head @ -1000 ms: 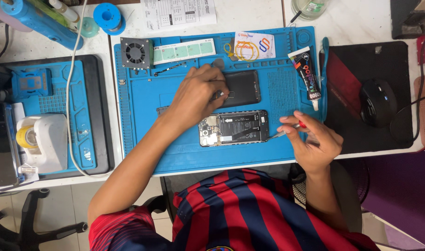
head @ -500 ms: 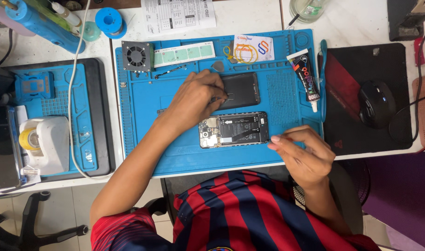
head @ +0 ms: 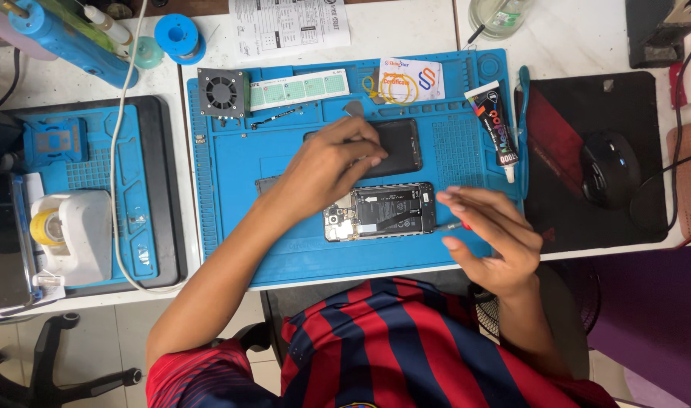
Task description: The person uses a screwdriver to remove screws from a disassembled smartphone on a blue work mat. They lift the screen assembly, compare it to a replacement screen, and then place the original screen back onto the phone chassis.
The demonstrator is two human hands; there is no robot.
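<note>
Your left hand [head: 326, 162] lies flat on the back cover [head: 394, 147]; right hand [head: 489, 238] pinches a screwdriver [head: 450, 226] at the open phone [head: 379, 211]. Mid-disassembly prob.; next needs tip seated square.

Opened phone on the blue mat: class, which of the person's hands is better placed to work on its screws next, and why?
Probably the right hand: it holds a screwdriver whose tip sits beside the opened phone. The left hand rests on the black back cover.
</note>
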